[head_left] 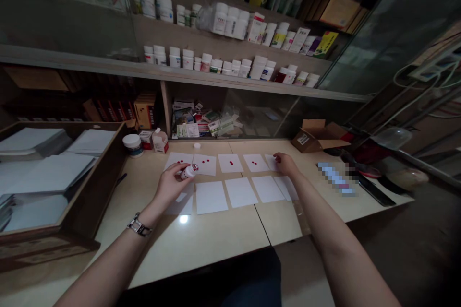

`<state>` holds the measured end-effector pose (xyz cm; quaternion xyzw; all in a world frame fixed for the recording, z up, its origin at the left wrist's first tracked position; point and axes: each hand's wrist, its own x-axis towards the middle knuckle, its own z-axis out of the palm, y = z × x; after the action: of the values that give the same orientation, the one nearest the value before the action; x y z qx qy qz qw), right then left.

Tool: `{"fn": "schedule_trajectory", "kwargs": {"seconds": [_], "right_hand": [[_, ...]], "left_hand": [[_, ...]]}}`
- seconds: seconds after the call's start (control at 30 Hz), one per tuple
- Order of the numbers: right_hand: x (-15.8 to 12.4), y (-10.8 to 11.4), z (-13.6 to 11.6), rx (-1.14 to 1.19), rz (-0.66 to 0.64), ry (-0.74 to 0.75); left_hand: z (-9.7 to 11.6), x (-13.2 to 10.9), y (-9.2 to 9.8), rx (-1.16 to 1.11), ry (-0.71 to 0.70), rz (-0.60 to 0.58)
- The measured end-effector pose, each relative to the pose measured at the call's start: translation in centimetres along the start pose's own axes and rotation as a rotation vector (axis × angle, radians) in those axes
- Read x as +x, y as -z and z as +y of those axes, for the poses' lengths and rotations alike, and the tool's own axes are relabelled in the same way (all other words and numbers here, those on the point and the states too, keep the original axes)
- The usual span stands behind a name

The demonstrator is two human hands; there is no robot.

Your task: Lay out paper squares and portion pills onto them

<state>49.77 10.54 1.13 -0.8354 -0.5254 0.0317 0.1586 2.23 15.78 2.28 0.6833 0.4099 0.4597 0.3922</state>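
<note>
Counter surface (pixel 216 240) fills the lower frame, and both forearms enter from the bottom edge. A wristwatch (pixel 139 225) sits on the left wrist. Beyond it, the near row of paper squares (pixel 211 196) lies blank at frame centre.

The left hand (pixel 172 183) is just left of centre, its fingers and thumb curled around a small white bottle (pixel 189 171). The bottle's long axis lies almost level. Its open mouth points right, over the seam between the first two sheets of the far row (pixel 230 163).

Red pills (pixel 231 162) lie in small groups on the far row's sheets. The right hand (pixel 285 163) rests at the right end of that row, well apart from the bottle, with its fingertips down on the last sheet. Whether they pinch a pill cannot be told.

A loose cap (pixel 197 145) lies behind the far row. A cardboard box (pixel 317 136) is at the right, and shelf bottles (pixel 230 64) are too dim to read their labels.
</note>
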Motion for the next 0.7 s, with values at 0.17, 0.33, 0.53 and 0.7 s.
{"fn": "schedule_trajectory", "kwargs": {"seconds": [0.17, 0.33, 0.53, 0.7], "right_hand": [[-0.3, -0.6, -0.2, 0.045, 0.036, 0.026], [-0.4, 0.2, -0.1, 0.116, 0.096, 0.011], [-1.4, 2.3, -4.7, 0.774, 0.479, -0.123], [-9.9, -2.9, -18.1, 1.531, -0.096, -0.041]], "left_hand": [[-0.2, 0.0, 0.0, -0.006, 0.001, 0.003], [0.0, 0.1, 0.0, -0.032, 0.010, 0.014], [0.5, 0.2, 0.5, -0.038, 0.006, 0.003], [1.4, 0.2, 1.5, 0.052, -0.052, -0.129]]}}
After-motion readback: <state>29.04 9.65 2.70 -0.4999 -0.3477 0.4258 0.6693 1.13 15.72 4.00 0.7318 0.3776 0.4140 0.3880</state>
